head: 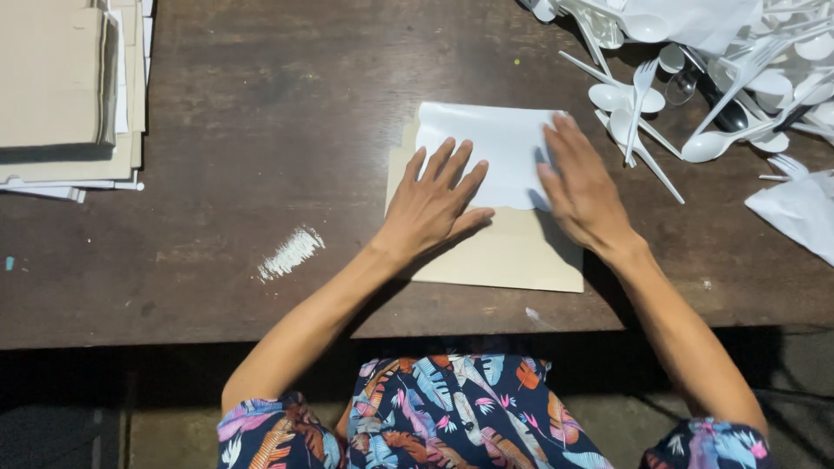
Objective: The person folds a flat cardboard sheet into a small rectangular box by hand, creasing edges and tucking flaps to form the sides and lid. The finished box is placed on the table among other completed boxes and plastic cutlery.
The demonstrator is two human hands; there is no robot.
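- Wooden table [261, 130]: dark, worn surface under both hands; a white scuff mark [291, 252] lies well to the left of the left hand.
- Stack of cardboard sheets [65, 87]: sits at the far left corner, well apart from the left hand.
- Pile of white plastic cutlery [695, 78]: spoons and forks in a loose heap just beyond and to the right of the right hand; the nearest fork lies close to its fingertips without touching them.
- White plastic bag [799, 213]: lies flat, well to the right of the right hand.
- Tan paper envelope [512, 256]: lies flat beneath both hands, its near edge extending toward the person.
- White sheet [491, 148]: rests on the far half of the envelope, between and under the fingers of both hands. Judged thin, light and limp, with a wavy near edge; likely to slide on the smooth envelope and to crease readily. Best held flat by palm pressure, or pinched at a free corner.
- Left hand [434, 204]: fully open, fingers spread, pressing flat on the sheet's left part and the envelope; grips nothing.
- Right hand [582, 191]: open, fingers together and extended, pressing flat on the sheet's right edge; grips nothing.
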